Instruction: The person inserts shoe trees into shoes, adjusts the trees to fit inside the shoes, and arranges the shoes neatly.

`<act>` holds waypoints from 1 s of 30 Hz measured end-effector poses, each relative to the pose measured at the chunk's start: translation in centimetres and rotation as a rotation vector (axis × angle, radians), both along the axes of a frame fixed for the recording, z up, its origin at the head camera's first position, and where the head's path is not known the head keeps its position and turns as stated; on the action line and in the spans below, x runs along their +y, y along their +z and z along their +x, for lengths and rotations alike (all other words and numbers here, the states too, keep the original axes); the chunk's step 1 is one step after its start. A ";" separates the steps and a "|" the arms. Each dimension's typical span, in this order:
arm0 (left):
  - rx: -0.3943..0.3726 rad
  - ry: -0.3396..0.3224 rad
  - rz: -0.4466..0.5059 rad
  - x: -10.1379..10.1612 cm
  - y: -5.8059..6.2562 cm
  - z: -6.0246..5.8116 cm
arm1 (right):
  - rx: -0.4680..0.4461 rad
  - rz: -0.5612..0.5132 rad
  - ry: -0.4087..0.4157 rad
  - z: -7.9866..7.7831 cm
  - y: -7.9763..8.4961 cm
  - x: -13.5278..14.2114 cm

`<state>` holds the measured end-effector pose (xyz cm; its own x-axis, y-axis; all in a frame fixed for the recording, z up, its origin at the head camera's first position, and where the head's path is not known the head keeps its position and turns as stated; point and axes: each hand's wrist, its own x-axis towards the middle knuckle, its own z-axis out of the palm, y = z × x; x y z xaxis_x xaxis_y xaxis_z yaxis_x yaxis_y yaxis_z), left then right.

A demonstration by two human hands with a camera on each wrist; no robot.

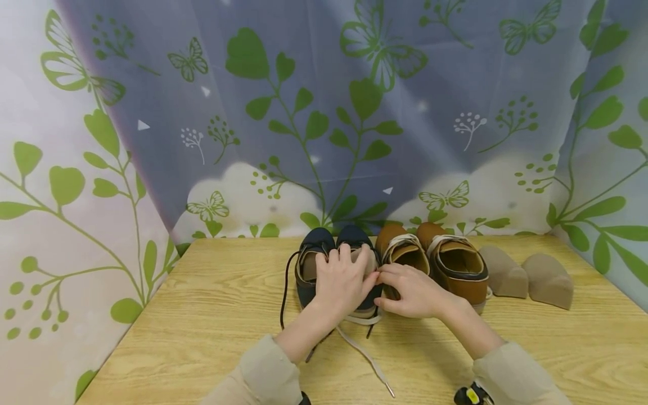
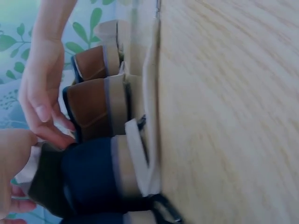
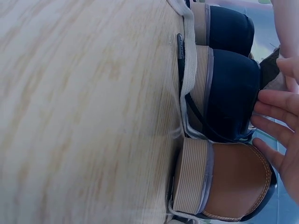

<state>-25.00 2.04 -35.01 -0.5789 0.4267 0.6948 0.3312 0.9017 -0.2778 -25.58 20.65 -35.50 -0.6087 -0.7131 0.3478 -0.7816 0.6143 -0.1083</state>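
Nearest us, a loose pale lace trails across the counter and could snag if the navy shoe shifts. Our right hand touches that shoe's rim, fingers extended; our left hand grips the beige insert in its opening; tilting could jam it.

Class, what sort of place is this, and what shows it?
Probably a staged filming corner: a leaf-printed blue and white cloth backdrop hangs behind and beside a yellowish wood-grain tabletop, where navy lace-up shoes and brown lace-up shoes stand.
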 end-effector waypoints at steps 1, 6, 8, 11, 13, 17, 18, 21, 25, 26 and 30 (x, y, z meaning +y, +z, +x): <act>-0.022 -0.014 -0.015 -0.1 0.2 0.1 | 0.001 -0.001 0.000 0.0 0.0 0.0; -0.091 -0.104 -0.125 -0.9 1.6 0.3 | 0.016 -0.020 0.024 -0.2 -0.1 0.0; -0.090 -0.143 -0.170 -1.2 2.1 0.2 | 0.011 -0.026 0.030 -0.2 -0.1 0.0; -0.086 -0.209 -0.233 -1.6 2.7 -0.1 | -0.008 -0.023 0.026 -0.2 -0.1 0.1; -0.084 -0.252 -0.278 -1.8 3.1 -0.4 | -0.020 -0.019 0.023 -0.2 0.0 0.1; -0.100 -0.306 -0.369 -2.1 4.0 -0.9 | -0.025 -0.014 0.017 -0.2 0.0 0.1; -0.107 -0.309 -0.389 -2.1 4.2 -1.0 | -0.024 -0.014 0.017 -0.3 0.0 0.1; -0.146 -0.305 -0.440 -2.0 4.8 -1.3 | -0.020 -0.014 0.019 -0.3 0.0 0.1; -0.192 -0.298 -0.475 -1.9 5.2 -1.5 | -0.019 -0.015 0.018 -0.2 0.0 0.0; -0.199 -0.298 -0.481 -1.8 5.3 -1.5 | -0.020 -0.016 0.017 -0.2 0.0 0.0; -0.226 -0.302 -0.486 -1.8 5.2 -1.6 | -0.019 -0.019 0.013 -0.2 -0.1 -0.1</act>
